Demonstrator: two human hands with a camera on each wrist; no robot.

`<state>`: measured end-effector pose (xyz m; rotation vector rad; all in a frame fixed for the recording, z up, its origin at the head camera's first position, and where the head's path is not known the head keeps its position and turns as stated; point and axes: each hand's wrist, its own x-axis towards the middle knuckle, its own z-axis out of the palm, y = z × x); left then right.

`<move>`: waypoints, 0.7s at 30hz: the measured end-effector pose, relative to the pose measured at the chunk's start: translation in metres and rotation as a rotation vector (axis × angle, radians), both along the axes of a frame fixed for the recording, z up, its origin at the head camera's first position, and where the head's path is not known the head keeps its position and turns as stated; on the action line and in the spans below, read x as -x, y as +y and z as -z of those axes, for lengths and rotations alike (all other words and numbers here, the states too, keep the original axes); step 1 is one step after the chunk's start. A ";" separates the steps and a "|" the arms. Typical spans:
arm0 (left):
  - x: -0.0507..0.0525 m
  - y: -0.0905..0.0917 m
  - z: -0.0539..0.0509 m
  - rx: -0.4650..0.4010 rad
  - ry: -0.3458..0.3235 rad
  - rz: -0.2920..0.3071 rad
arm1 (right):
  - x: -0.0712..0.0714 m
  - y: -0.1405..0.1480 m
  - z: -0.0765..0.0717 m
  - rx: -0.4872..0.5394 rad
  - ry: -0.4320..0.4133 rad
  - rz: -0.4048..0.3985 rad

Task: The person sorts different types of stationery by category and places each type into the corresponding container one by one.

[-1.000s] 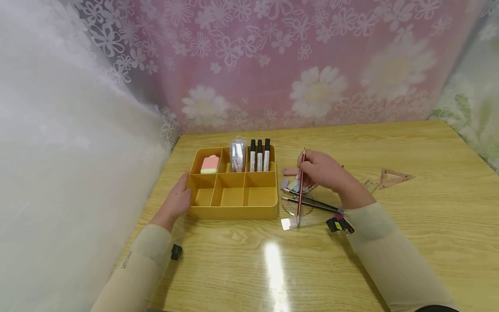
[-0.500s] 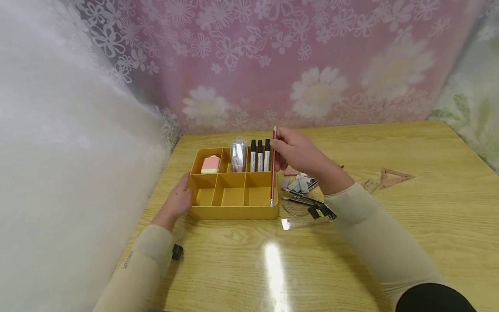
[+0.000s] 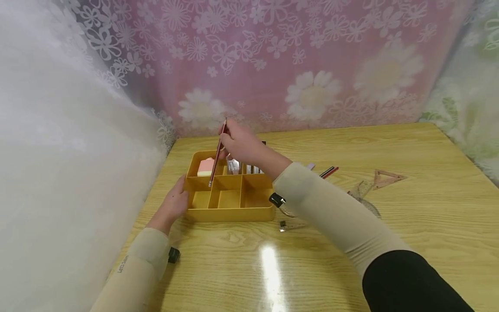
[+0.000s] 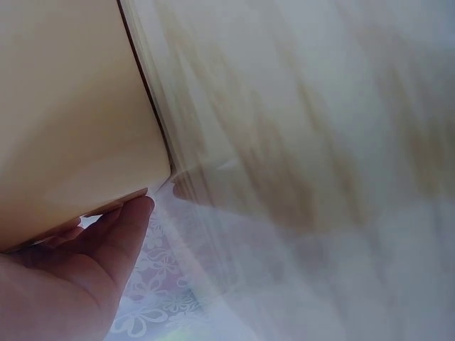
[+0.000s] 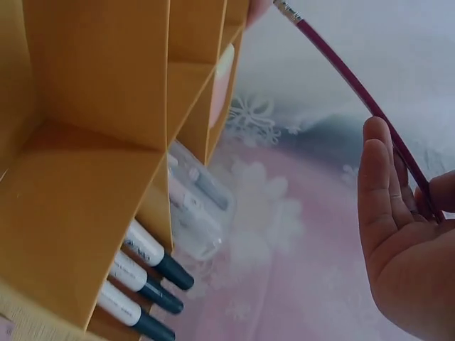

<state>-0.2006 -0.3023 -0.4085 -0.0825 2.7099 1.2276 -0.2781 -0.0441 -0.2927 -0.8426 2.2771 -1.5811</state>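
My right hand (image 3: 242,143) pinches a dark red pencil (image 3: 217,155) above the back row of a yellow divided organizer box (image 3: 230,215). In the right wrist view the pencil (image 5: 348,74) slants across, its metal-banded eraser end away from the hand (image 5: 405,234). My left hand (image 3: 174,204) grips the box's left side; the left wrist view shows its fingers (image 4: 117,245) against the box edge. Inside the box's back row are a pink-and-cream piece (image 3: 205,167), a clear plastic case (image 5: 202,202) and three black-capped white markers (image 5: 146,284), partly hidden in the head view.
Right of the box, under and beyond the right forearm, lie pencils (image 3: 329,172), a clear ruler (image 3: 292,225), a round transparent piece (image 3: 370,207) and a pinkish set square (image 3: 387,178). A white sheet hangs at the left, a pink floral one behind.
With the red pencil, my right hand has moved left from the loose stationery, past the markers, to over the box's left part. My left hand stays at the box's side.
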 end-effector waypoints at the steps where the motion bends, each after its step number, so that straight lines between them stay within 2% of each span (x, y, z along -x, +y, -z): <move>1: 0.000 0.000 0.000 0.002 0.000 0.000 | 0.001 -0.006 0.000 -0.020 0.000 -0.010; 7: 0.002 -0.002 0.000 0.009 0.016 0.011 | 0.006 -0.043 0.008 -0.135 -0.006 -0.078; 12: 0.003 -0.005 0.001 0.032 0.033 0.016 | 0.003 -0.071 0.017 -0.230 -0.032 -0.120; 21: 0.003 -0.001 -0.001 0.049 0.014 0.009 | -0.002 -0.094 0.031 -0.386 -0.022 -0.127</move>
